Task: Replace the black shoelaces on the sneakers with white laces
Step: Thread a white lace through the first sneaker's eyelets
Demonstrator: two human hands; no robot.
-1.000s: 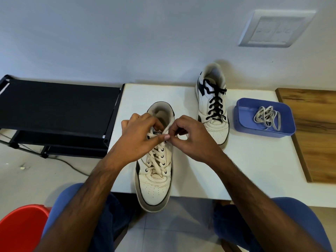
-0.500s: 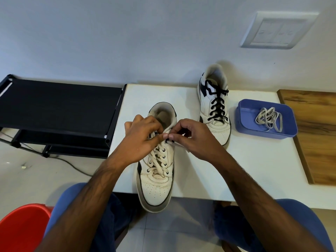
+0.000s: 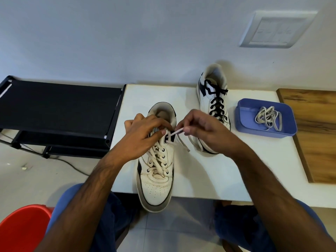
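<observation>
A white sneaker (image 3: 155, 186) laced with a white lace (image 3: 156, 159) lies on the white table (image 3: 209, 171), its toe hanging over the front edge. My left hand (image 3: 145, 137) grips the shoe's upper part near the tongue, thumb by the top right eyelet. My right hand (image 3: 201, 131) pinches the lace end (image 3: 179, 132) coming out of that eyelet; its loose tail hangs to the right. The second sneaker (image 3: 214, 100), with black laces (image 3: 217, 104), stands behind my right hand. A blue tray (image 3: 243, 122) holds another white lace (image 3: 268, 118).
A black rack (image 3: 58, 108) stands left of the table. A wooden board (image 3: 316, 128) lies at the right. A red stool (image 3: 21, 228) shows at the lower left. A switch plate (image 3: 274, 30) is on the wall.
My right hand has drawn the white lace end out of the top right eyelet toward the right. The left hand has stayed on the shoe.
</observation>
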